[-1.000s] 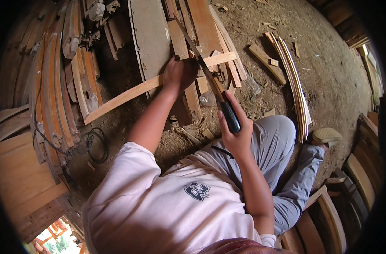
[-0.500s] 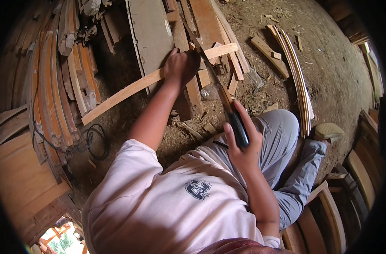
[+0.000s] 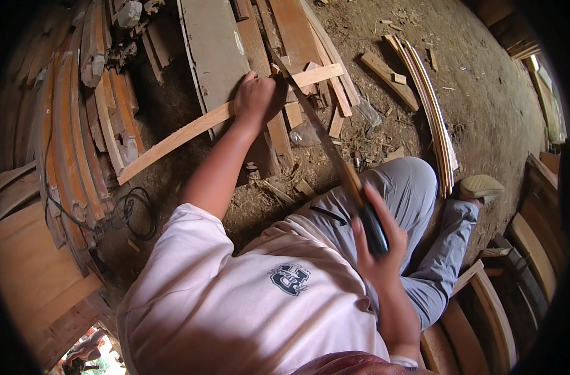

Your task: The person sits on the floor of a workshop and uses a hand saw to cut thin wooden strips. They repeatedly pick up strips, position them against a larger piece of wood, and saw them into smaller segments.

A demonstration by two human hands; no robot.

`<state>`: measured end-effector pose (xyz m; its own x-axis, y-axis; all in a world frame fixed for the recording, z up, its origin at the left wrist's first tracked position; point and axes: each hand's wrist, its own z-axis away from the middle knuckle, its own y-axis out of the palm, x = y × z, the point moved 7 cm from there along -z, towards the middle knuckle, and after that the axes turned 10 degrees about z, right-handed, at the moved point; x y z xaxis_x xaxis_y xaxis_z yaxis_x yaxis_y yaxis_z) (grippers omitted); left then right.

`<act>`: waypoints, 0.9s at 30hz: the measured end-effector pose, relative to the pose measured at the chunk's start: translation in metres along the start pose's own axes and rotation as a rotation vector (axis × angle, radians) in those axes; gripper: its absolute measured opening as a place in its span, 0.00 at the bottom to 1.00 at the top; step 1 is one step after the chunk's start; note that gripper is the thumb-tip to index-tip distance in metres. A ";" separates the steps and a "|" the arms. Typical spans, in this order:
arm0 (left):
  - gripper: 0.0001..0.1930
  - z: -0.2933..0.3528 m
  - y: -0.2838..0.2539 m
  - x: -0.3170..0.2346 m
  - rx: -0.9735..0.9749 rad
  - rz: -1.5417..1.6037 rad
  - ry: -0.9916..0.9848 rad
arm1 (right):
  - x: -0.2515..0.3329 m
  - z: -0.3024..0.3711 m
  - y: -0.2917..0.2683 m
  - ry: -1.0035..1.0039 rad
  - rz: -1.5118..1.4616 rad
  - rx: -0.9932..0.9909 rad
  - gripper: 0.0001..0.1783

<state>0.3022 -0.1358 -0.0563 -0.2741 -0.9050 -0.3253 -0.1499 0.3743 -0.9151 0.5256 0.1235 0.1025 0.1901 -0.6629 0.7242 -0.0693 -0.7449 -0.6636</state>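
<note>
My right hand (image 3: pixel 382 240) is wrapped round the dark handle of a handsaw (image 3: pixel 325 140). The saw's long blade slants up and to the left, and its edge crosses a thin wooden strip (image 3: pixel 178 140) just right of my other hand. With its fingers curled over that strip, my left hand (image 3: pixel 258 99) presses it onto the boards underneath. The strip runs from lower left to upper right, and its short end (image 3: pixel 319 75) shows beyond the blade. How deep the blade sits in the wood cannot be made out.
A wide grey board (image 3: pixel 216 56) and brown planks (image 3: pixel 297 31) lie under the strip. Stacked timber (image 3: pixel 79 125) stands on the left, near a coiled black cable (image 3: pixel 138 212). Thin strips (image 3: pixel 431 112) and a short plank (image 3: pixel 391 81) lie on the dirt floor to the right.
My right hand has drawn the saw back, down and to the right, toward my body. The left hand still holds the strip; the whole view has shifted slightly.
</note>
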 end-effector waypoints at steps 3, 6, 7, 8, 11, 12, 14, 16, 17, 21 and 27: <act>0.14 -0.004 -0.002 -0.007 -0.028 -0.004 0.033 | -0.011 -0.057 0.048 0.147 -0.152 0.048 0.29; 0.10 -0.010 0.002 -0.017 -0.001 -0.078 0.145 | -0.018 -0.081 0.087 0.139 -0.212 0.003 0.29; 0.10 -0.008 0.001 -0.019 -0.002 -0.092 0.167 | -0.020 -0.082 0.093 0.125 -0.227 -0.006 0.29; 0.10 -0.007 0.001 -0.022 -0.003 -0.104 0.193 | -0.022 -0.078 0.094 0.140 -0.238 -0.005 0.29; 0.10 -0.007 0.006 -0.011 0.008 -0.082 0.077 | -0.025 -0.062 0.084 0.118 -0.207 -0.032 0.30; 0.11 -0.005 0.009 -0.004 -0.022 -0.071 0.077 | -0.026 -0.052 0.076 0.138 -0.200 -0.013 0.30; 0.14 0.003 0.017 0.017 -0.084 -0.057 0.056 | -0.020 -0.028 0.055 0.167 -0.193 0.043 0.31; 0.13 -0.002 0.015 0.010 -0.008 -0.017 0.021 | -0.010 -0.003 0.025 0.171 -0.126 0.092 0.32; 0.13 -0.002 0.015 0.008 0.030 0.002 0.004 | -0.006 0.012 0.010 0.179 -0.115 0.104 0.33; 0.13 0.000 0.014 0.008 0.000 -0.048 -0.069 | 0.014 0.037 -0.032 0.187 -0.086 0.163 0.34; 0.15 0.001 0.008 0.010 0.026 0.018 0.019 | 0.008 -0.018 0.019 0.125 -0.133 0.076 0.32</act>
<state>0.2989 -0.1417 -0.0668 -0.2950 -0.8939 -0.3376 -0.1201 0.3852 -0.9150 0.5081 0.1029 0.0988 0.0687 -0.5665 0.8212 0.0230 -0.8220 -0.5690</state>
